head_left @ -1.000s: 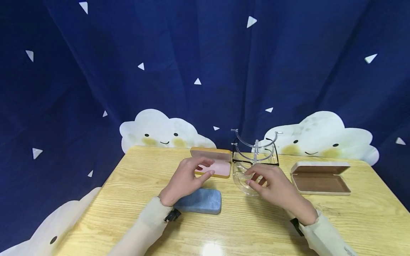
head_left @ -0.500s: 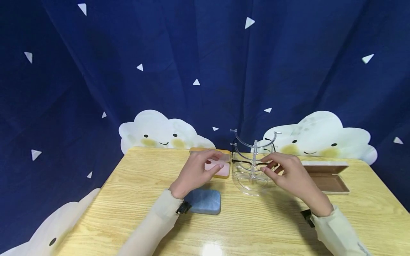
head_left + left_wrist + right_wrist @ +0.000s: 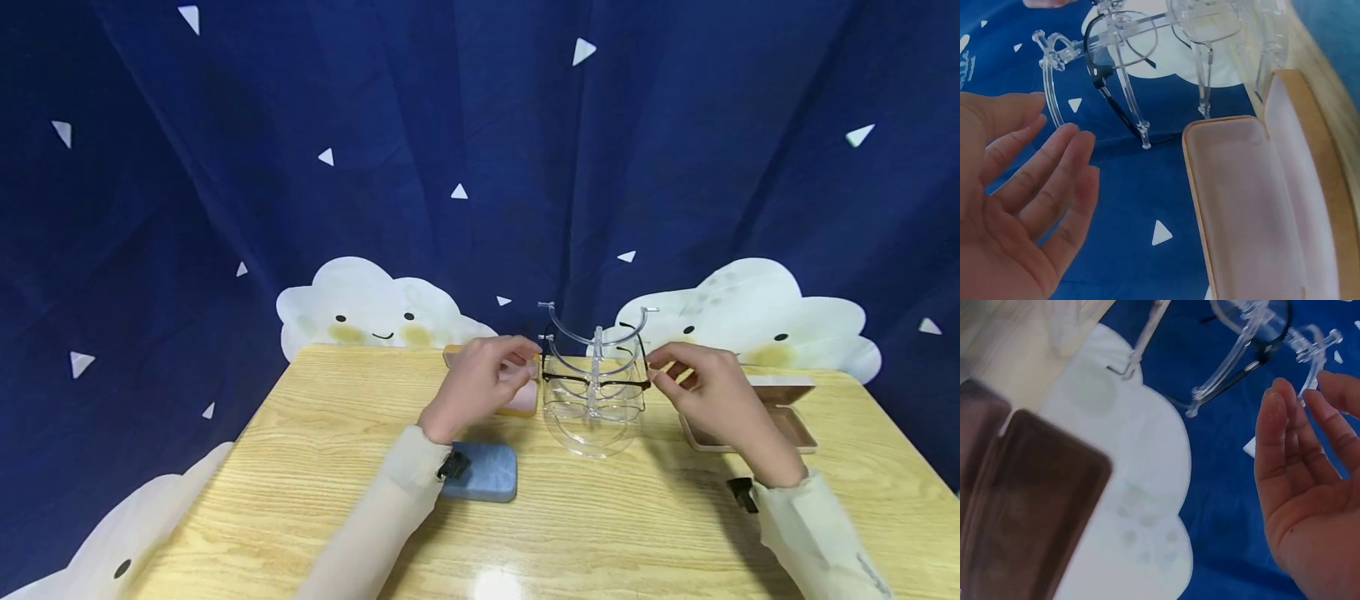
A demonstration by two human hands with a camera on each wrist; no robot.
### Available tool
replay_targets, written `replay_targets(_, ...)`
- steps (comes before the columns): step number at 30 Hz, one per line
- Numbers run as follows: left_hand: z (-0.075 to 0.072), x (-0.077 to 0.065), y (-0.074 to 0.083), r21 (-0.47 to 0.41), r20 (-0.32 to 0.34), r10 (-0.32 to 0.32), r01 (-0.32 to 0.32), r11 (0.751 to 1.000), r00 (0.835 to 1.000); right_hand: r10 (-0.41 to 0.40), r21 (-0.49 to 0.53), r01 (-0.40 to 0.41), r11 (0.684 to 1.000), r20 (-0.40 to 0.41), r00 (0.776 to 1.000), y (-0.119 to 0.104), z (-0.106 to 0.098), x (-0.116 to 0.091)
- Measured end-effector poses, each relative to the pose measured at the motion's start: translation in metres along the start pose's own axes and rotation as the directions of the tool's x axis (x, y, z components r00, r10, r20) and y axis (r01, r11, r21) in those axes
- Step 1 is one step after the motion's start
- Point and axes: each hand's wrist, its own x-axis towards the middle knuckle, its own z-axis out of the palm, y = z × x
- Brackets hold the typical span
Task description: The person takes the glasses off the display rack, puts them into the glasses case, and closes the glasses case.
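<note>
A clear display stand point(image 3: 597, 354) with curved arms carries black-framed eyeglasses point(image 3: 564, 379). Lower on it sits a second pair of glasses point(image 3: 566, 410) with thin rims. My left hand point(image 3: 476, 383) is beside the stand's left side, fingertips close to the black frame's left temple. On the opposite side, my right hand point(image 3: 708, 396) has its fingertips right at the frame's right corner in the head view. Both wrist views show the left hand point(image 3: 1022, 206) and right hand point(image 3: 1316, 512) with relaxed, bent fingers and nothing between them.
An orange glasses case point(image 3: 527, 408) with pale lining lies open behind my left hand. A brown-lined case point(image 3: 797, 429) lies open behind my right hand. A blue closed case point(image 3: 491, 473) rests under my left wrist. A dark blue curtain point(image 3: 405, 167) hangs behind the table point(image 3: 585, 533).
My right hand has moved right, from in front of the stand to its right side. My left hand has moved right and slightly up toward the stand. The glasses have stayed put.
</note>
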Motion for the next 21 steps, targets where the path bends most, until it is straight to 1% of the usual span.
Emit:
replay_targets(4, 0.002, 0.005, 0.003, 0.072, 0.029, -0.015, 0.013, 0.997, 0.999, 0.027, 0.009, -0.027, 1.000, 0.024, 0.999, 0.011, -0.001, -0.001)
replay_targets(6, 0.002, 0.007, 0.003, 0.111, 0.048, -0.020, 0.015, 0.994, 0.999, 0.028, 0.008, -0.029, 1.000, 0.051, 0.998, 0.015, -0.002, -0.001)
replay_targets(9, 0.003, 0.009, 0.003, 0.138, 0.088, -0.035, 0.022, 0.990, 0.995, 0.019, 0.019, -0.021, 1.000, 0.100, 0.995, 0.021, -0.004, -0.002)
replay_targets(12, 0.005, 0.010, 0.001, 0.145, 0.124, -0.057, 0.039, 0.989, 0.991, 0.006, 0.035, -0.011, 0.999, 0.147, 0.989, 0.026, -0.004, -0.003)
replay_targets(15, 0.008, 0.010, -0.002, 0.129, 0.151, -0.062, 0.042, 0.991, 0.987, -0.006, 0.048, -0.002, 0.999, 0.173, 0.985, 0.029, -0.002, -0.003)
replay_targets(19, 0.013, 0.011, -0.005, 0.093, 0.175, -0.035, 0.019, 0.995, 0.984, -0.019, 0.045, 0.012, 0.999, 0.173, 0.985, 0.030, 0.002, -0.004)
replay_targets(21, 0.015, 0.011, -0.006, 0.092, 0.181, -0.022, 0.005, 0.996, 0.983, -0.023, 0.041, 0.016, 0.999, 0.175, 0.984, 0.030, 0.003, -0.003)
